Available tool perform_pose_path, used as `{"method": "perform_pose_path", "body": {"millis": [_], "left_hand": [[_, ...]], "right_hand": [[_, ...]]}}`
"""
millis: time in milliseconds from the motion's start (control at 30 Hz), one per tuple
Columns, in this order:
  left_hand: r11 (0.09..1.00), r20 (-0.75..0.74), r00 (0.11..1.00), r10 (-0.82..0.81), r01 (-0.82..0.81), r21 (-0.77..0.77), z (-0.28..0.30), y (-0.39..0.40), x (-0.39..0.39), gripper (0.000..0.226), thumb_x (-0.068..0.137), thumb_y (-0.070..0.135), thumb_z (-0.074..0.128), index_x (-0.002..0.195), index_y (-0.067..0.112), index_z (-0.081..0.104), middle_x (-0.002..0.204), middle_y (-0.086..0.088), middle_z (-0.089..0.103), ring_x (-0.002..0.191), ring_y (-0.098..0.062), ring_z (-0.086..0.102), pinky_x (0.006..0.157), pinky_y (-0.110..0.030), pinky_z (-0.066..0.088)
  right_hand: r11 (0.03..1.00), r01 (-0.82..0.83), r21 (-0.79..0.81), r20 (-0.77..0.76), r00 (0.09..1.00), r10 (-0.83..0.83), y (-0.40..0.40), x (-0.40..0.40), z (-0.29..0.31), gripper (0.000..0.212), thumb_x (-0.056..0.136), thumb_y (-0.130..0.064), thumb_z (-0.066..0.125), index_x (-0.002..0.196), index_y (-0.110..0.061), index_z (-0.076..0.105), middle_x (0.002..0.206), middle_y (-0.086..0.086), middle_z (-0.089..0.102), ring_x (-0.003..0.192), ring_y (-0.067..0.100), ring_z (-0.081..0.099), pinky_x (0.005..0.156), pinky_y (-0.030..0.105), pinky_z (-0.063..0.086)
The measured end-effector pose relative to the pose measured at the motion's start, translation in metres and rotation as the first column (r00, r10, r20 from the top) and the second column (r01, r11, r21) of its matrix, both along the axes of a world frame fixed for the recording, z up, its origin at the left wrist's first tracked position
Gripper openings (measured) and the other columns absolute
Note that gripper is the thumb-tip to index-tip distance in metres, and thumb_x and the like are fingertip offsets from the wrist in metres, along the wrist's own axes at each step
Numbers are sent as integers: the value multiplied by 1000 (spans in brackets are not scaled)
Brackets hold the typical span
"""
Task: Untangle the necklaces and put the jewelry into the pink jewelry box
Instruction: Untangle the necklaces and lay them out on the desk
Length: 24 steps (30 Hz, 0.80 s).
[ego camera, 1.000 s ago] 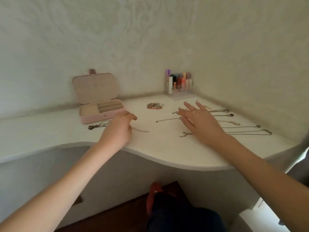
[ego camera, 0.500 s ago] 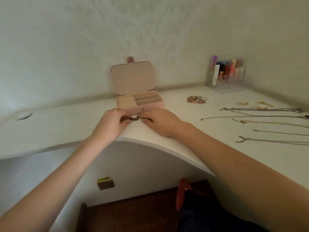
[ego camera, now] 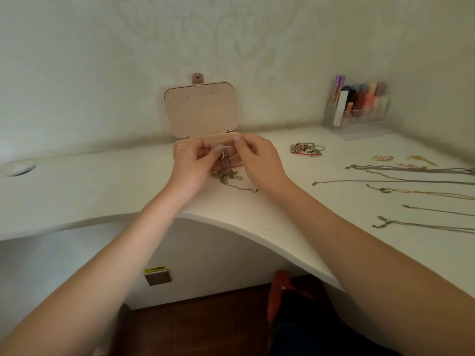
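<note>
While both hands' fingers [ego camera: 205, 152] pinch it, the tangled necklace [ego camera: 226, 173] dangles onto the desk [ego camera: 102, 191].

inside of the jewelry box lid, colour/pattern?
Pale beige-pink, dotted with rows of small dark holes, on the jewelry box lid; head view, the only one.

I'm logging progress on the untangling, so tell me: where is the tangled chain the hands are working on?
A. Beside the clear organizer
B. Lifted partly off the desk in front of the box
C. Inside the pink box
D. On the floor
B: the left hand and right hand pinch the tangled chain up before the open pink jewelry box, its tail trailing on the desk.
</note>
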State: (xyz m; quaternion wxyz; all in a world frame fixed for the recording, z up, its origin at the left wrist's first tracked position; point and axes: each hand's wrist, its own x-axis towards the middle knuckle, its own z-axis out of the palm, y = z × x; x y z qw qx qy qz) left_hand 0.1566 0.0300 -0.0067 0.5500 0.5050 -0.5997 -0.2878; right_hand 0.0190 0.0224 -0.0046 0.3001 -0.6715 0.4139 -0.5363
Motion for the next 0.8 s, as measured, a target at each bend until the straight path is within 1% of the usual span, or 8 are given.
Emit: {"method": "perform_pose_path", "body": {"millis": [33,100,167,233,333,433,600,800], "left_hand": [[999,-127,991,-36,40,30,0,-1,-6,10,90,11,60,82,9,56,85,-20,67,81,-33,68,78,-43,56],[995,-259,963,-75,91,50,-1,-2,-14,6,89,6,62,85,5,57,77,-12,68,70,-21,69,70,-33,58],[990,-319,942,-103,128,58,-1,-2,-15,6,88,3,62,84,5,58,70,-5,67,60,-11,65,60,-22,54],[983,-370,919,-139,172,57,0,0,-13,9,89,1,59,82,8,57,68,-2,68,58,-9,63,59,-20,53],[969,-440,874,-206,246,36,1,2,-11,12,89,-4,55,83,7,55,67,-3,68,58,-11,64,62,-19,54],[954,-456,853,-252,298,29,1,3,-13,15,88,-8,53,84,6,55,64,-3,68,59,-12,64,62,-17,53],[939,-425,863,-274,335,76,1,3,-13,15,90,-5,52,85,8,58,65,1,66,58,-8,60,63,-17,53],[939,-401,880,-255,324,114,0,1,-15,13,94,1,49,88,8,58,65,0,60,55,-7,48,49,-17,43]], "right_hand": [[998,-20,60,55,998,16,0,-2,1,23,98,-21,46,94,-14,67,88,3,70,79,19,68,80,34,53],[987,-47,151,75,996,36,-1,-7,0,16,97,-21,49,90,-19,64,84,-1,67,74,13,65,76,30,52],[976,-86,201,65,995,74,0,-9,-3,8,93,-14,57,89,-18,63,76,-4,64,61,3,60,64,20,51],[966,-126,225,97,990,106,0,-9,-5,7,90,-7,60,93,-11,65,71,-2,63,50,-1,57,54,13,48],[961,-129,245,156,983,92,0,-11,-3,9,90,-4,60,96,-2,66,69,2,63,49,2,57,51,11,46],[953,-102,285,232,972,35,-1,-17,1,17,91,-2,56,103,7,63,68,3,59,45,-2,55,49,9,43],[905,-153,398,264,963,47,1,-15,8,10,96,-13,50,89,-13,57,78,1,60,62,8,57,59,19,46],[893,-202,402,298,951,81,1,-15,6,8,97,-14,48,95,-11,55,74,2,57,58,11,50,59,21,46]]}}
